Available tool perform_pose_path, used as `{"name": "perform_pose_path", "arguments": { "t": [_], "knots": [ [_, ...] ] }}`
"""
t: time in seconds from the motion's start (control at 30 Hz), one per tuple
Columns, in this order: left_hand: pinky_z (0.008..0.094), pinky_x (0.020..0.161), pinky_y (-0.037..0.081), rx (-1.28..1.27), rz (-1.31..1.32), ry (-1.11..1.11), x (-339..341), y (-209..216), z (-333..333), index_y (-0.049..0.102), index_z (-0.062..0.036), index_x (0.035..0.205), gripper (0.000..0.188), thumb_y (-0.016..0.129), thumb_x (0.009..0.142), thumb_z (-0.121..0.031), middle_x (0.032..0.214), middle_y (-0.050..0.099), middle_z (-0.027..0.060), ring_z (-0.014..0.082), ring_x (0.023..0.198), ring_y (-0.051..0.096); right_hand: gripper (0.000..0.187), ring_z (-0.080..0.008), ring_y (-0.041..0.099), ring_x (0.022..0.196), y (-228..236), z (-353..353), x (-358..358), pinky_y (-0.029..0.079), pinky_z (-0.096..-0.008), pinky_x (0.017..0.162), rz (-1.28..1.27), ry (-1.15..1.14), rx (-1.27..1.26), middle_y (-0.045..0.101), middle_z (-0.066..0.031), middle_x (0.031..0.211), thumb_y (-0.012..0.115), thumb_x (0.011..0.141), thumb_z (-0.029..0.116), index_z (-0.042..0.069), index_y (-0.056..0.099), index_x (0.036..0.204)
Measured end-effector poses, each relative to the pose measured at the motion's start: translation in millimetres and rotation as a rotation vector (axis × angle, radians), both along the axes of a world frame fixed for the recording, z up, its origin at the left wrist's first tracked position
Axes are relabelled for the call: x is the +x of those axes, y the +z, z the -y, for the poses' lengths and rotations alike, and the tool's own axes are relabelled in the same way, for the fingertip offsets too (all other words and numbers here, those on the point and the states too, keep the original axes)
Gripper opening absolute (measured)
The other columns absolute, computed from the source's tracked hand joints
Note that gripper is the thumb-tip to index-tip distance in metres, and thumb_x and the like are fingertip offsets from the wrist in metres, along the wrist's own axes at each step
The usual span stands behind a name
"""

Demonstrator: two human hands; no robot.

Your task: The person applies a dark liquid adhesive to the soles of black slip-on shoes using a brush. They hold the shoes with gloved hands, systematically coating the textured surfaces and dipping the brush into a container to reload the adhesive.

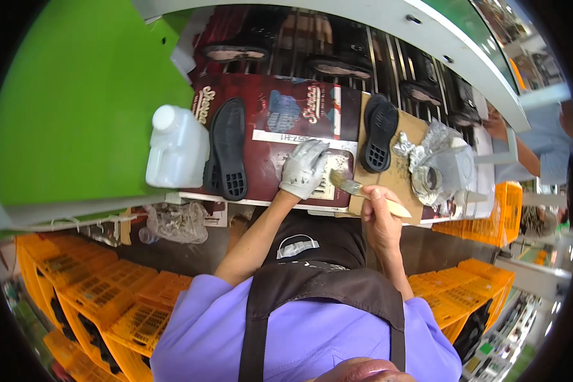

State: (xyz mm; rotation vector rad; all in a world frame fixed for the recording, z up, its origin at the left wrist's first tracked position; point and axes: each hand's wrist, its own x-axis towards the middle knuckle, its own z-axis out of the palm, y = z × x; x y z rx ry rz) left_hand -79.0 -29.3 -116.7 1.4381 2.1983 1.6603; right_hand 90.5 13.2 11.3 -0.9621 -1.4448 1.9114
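My right hand [382, 218] grips a paintbrush [353, 186] by its pale wooden handle, bristles pointing up and left. Close to the bristle tip is my left hand [304, 169] in a stained whitish glove, lying palm down with fingers stretched over the dark red cardboard [267, 165]; nothing shows in it. Black shoe soles [227, 143] lie left of that hand, one partly under another. To the right, more black soles [380, 134] rest overlapping on brown cardboard [409, 190].
A white plastic jug [179, 148] stands at the bench's left. Foil [429, 156] surrounds a container at the right, beside a clear tub [457, 167]. Black shoes [340, 63] sit on a metal rack behind. Orange crates [105, 290] flank me below; another person's arm [522, 153] reaches in at right.
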Motion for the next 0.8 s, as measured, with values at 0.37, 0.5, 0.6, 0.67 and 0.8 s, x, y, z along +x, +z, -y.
{"name": "perform_pose_path", "arguments": {
  "t": [0.37, 0.5, 0.6, 0.67, 0.8],
  "knots": [
    [0.0389, 0.085, 0.044, 0.013, -0.027, -0.037, -2, -7, -4, 0.063, -0.0045, 0.095, 0.020, 0.061, 0.075, -0.009, 0.096, 0.062, 0.0140, 0.0315, 0.094, 0.057, 0.031, -0.0059, 0.041, 0.054, 14, 32, -21, 0.033, -0.0196, 0.049, 0.069, 0.010, 0.191, 0.048, 0.0005, 0.061, 0.050, 0.092, 0.028, 0.000, 0.060, 0.098],
    [0.0399, 0.087, 0.043, 0.003, -0.030, -0.058, 0, -11, -3, 0.061, -0.0043, 0.098, 0.024, 0.057, 0.075, -0.007, 0.099, 0.060, 0.0149, 0.0327, 0.097, 0.055, 0.030, -0.0046, 0.042, 0.057, 13, 42, -17, 0.035, -0.0184, 0.051, 0.054, -0.033, 0.190, 0.050, 0.0018, 0.065, 0.049, 0.092, 0.027, 0.000, 0.060, 0.100],
    [0.0402, 0.089, 0.041, -0.026, -0.040, -0.101, -1, -5, -2, 0.060, -0.0035, 0.102, 0.029, 0.056, 0.074, -0.007, 0.101, 0.060, 0.0156, 0.0329, 0.099, 0.054, 0.029, -0.0034, 0.044, 0.058, 17, 51, -16, 0.036, -0.0177, 0.051, 0.081, -0.069, 0.159, 0.051, 0.0028, 0.065, 0.049, 0.092, 0.027, 0.002, 0.061, 0.100],
    [0.0397, 0.089, 0.041, 0.001, -0.015, -0.131, -1, -7, -3, 0.060, -0.0037, 0.102, 0.030, 0.057, 0.073, -0.008, 0.101, 0.060, 0.0150, 0.0325, 0.098, 0.054, 0.031, -0.0060, 0.047, 0.060, 20, 56, -16, 0.040, -0.0190, 0.054, 0.120, -0.061, 0.131, 0.053, -0.0013, 0.068, 0.050, 0.091, 0.029, 0.001, 0.061, 0.099],
    [0.0400, 0.088, 0.041, 0.037, 0.003, -0.149, -1, -11, -5, 0.060, -0.0038, 0.103, 0.030, 0.061, 0.074, -0.012, 0.100, 0.060, 0.0139, 0.0304, 0.097, 0.055, 0.032, -0.0062, 0.048, 0.061, 25, 65, -19, 0.040, -0.0199, 0.054, 0.067, -0.085, 0.227, 0.053, -0.0006, 0.068, 0.051, 0.091, 0.030, 0.001, 0.061, 0.100]
  ]
}}
